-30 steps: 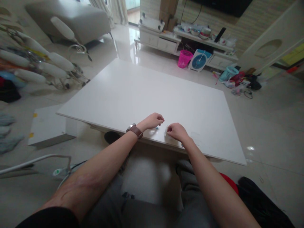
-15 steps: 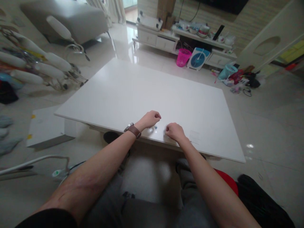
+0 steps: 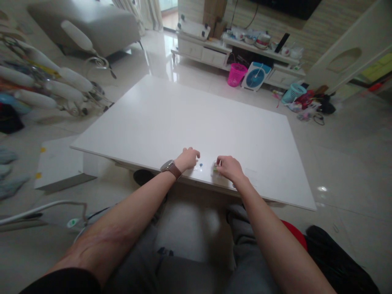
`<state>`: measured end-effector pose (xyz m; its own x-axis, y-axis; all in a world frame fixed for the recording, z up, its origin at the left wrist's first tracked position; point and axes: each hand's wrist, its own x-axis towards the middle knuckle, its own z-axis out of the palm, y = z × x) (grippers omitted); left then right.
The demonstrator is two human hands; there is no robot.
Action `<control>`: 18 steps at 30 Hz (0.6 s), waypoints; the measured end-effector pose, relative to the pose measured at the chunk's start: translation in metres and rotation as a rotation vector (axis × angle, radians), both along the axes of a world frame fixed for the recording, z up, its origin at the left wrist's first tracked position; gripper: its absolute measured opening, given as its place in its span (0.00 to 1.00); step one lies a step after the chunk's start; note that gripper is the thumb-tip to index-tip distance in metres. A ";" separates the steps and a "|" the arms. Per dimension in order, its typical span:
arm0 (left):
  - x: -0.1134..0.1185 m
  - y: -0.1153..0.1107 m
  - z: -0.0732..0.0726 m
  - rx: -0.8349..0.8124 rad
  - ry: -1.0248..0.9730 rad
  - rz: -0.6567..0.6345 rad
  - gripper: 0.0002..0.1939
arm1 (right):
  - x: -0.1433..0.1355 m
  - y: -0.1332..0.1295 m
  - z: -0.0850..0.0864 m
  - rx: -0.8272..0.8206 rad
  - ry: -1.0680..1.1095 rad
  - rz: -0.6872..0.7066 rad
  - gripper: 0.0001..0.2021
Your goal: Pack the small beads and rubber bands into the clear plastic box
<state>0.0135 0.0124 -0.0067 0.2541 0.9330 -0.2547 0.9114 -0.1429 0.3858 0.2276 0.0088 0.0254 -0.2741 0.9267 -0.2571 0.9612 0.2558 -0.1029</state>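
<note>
Near the front edge of the white table point(image 3: 214, 118), my left hand point(image 3: 188, 158) hovers low with its fingers curved and apart, nothing visible between them. A tiny blue piece point(image 3: 201, 165) lies on the table just to its right. My right hand point(image 3: 227, 166) is closed in a pinch over a small clear container point(image 3: 214, 172) with something greenish in it; what the fingertips hold is too small to name. Right of that hand, a thin clear sheet point(image 3: 251, 175) lies flat on the table.
Beyond the table stand a pink basket point(image 3: 237, 75), a blue and white fan point(image 3: 256, 76) and a low white cabinet point(image 3: 213, 57). A white panel point(image 3: 59, 161) is on the floor at the left. A red and black item point(image 3: 333, 253) is at the lower right.
My left hand has shifted slightly left and toward me, its fingers spreading. My right hand has moved a little right, showing more of the small container.
</note>
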 end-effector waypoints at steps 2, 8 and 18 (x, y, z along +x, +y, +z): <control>0.005 -0.003 -0.009 -0.016 0.034 -0.026 0.17 | 0.000 0.000 0.001 0.003 0.005 -0.004 0.10; 0.021 -0.013 -0.024 0.007 -0.009 -0.061 0.17 | 0.002 0.001 0.004 -0.002 0.018 -0.019 0.10; 0.027 -0.013 -0.026 0.074 -0.119 -0.066 0.13 | 0.004 0.002 0.006 -0.008 0.038 -0.015 0.10</control>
